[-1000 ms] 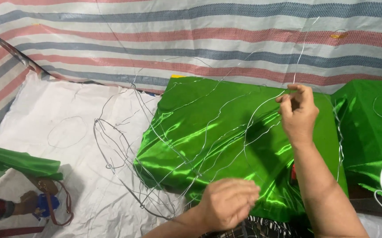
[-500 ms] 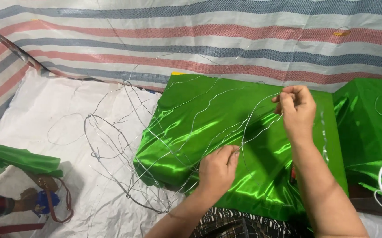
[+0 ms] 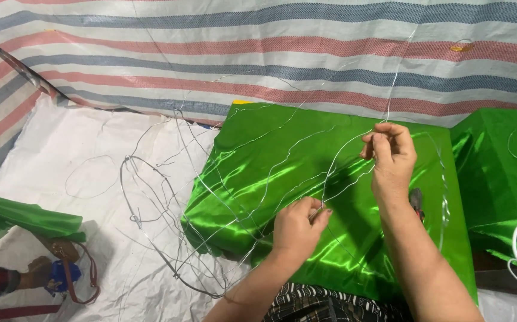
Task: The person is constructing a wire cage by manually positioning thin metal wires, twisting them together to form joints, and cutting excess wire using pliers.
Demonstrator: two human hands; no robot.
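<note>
At centre frame, the left hand [image 3: 297, 226] pinches a thin silver wire [image 3: 336, 161] over shiny green satin cloth [image 3: 270, 173]. The right hand [image 3: 391, 156], higher and to the right, pinches the same wire's upper loop.

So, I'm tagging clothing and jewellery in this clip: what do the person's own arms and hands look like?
Both forearms are bare, with no sleeves in view. The left hand and the right hand wear no gloves, and no rings, bracelets or watch show. Nails look short; whether they are painted cannot be told.
</note>
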